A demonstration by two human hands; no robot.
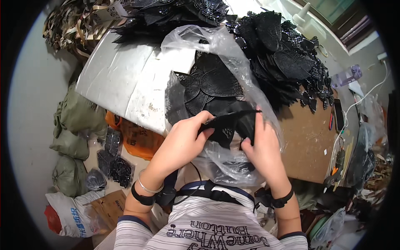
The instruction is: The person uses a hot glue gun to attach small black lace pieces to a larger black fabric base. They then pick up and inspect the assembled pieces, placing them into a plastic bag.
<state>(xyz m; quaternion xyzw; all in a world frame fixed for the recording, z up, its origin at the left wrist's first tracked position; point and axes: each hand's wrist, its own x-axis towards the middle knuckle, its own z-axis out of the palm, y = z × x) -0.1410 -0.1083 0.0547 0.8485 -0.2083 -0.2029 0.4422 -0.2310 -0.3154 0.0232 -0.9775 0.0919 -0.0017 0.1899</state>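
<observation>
Both hands pinch a black lace piece [229, 123], left hand [183, 141] and right hand [262, 146] either side, above a clear plastic bag [225, 162] on the table [308, 141], near a heap of lace pieces [283, 54].

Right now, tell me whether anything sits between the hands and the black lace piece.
Nothing does. The left hand and right hand both pinch the black lace piece directly, at the mouth of the clear plastic bag.

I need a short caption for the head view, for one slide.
Both hands, left hand and right hand, hold a black lace piece over a clear plastic bag.
</observation>
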